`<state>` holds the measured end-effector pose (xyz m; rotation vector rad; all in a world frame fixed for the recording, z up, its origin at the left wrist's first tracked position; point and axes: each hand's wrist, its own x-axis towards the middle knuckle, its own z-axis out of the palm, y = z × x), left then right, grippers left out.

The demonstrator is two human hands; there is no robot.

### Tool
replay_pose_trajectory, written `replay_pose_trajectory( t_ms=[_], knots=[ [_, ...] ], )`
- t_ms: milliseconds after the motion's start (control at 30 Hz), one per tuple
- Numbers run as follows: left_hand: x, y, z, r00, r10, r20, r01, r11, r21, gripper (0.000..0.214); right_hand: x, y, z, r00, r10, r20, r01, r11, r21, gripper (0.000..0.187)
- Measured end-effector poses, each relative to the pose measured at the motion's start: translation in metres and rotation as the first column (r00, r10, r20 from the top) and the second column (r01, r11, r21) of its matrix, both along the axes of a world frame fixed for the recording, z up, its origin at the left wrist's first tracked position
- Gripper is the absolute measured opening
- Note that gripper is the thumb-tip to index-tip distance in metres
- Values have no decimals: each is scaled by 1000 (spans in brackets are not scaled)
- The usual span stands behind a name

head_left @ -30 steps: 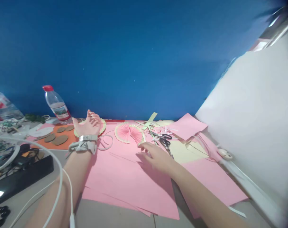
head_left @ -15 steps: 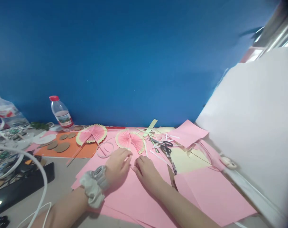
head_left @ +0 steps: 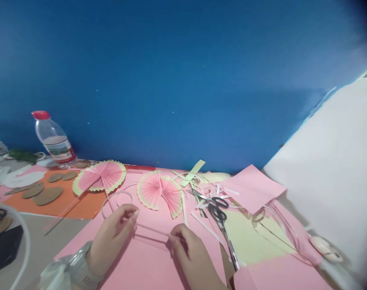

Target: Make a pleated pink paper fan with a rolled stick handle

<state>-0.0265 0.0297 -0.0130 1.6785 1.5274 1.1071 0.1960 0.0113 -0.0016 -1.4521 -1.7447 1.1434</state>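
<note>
A thin pink paper strip (head_left: pixel 153 229) stretches between my two hands, just above the pink paper sheet (head_left: pixel 147 266). My left hand (head_left: pixel 115 227) pinches its left end between thumb and fingertips, and my right hand (head_left: pixel 191 249) is closed on the other end. Beyond the strip lies a pleated pink fan (head_left: pixel 151 191) with a pale green edge, partly opened. To its left is a similar pleated fan (head_left: pixel 112 177) with long pink strips at its base. A loop of thin strip (head_left: pixel 127 193) lies near my left fingers.
Two scissors (head_left: pixel 221 215) and cut paper scraps (head_left: pixel 198 181) lie on the right, beside pale green paper (head_left: pixel 246 237). A red-capped bottle (head_left: pixel 58 147) stands back left, near brown discs (head_left: pixel 48 195) on orange paper (head_left: pixel 92 205). A white cable (head_left: pixel 27 245) curves at the left edge.
My hands have moved apart and nearer to me, and the pink strip now shows stretched between them. The view has shifted, bringing the fans and scissors closer.
</note>
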Motion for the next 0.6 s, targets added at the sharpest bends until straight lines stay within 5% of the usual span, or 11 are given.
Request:
replay_pose_trajectory(
  t_ms=[333, 467, 600],
  knots=[
    [-2, 3, 3, 984, 139, 115, -145, 988, 45, 22, 3, 6, -8, 993, -15, -115, 4, 996, -94, 34],
    [-3, 4, 4, 970, 207, 126, -212, 977, 31, 24, 5, 4, -13, 986, -115, -123, 108, 993, -56, 34],
    [0, 2, 4, 973, 131, 189, -151, 984, 96, 18, 8, 5, -19, 943, -265, -203, 256, 964, -69, 31]
  ],
)
